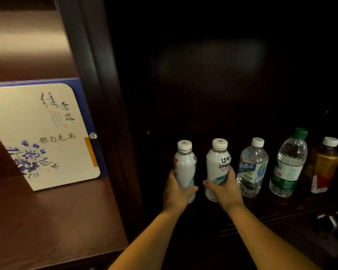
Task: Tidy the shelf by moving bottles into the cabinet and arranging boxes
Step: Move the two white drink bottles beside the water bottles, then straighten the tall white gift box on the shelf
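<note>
Two white milk bottles stand upright side by side in the dark cabinet. My left hand (175,193) is wrapped around the lower part of the left white bottle (184,164). My right hand (223,189) grips the lower part of the right white bottle (218,164). To their right stand a clear water bottle with a white cap (252,168), a taller clear bottle with a green cap (289,164) and an amber tea bottle (324,164). A cream and blue gift box (45,133) with blue flowers leans upright on the shelf at the left.
A dark wooden post (105,114) divides the left shelf from the cabinet. The brown shelf board (47,221) runs in front of the box. A metal hinge (330,219) shows at the lower right by the cabinet's front edge. The cabinet's back is dark.
</note>
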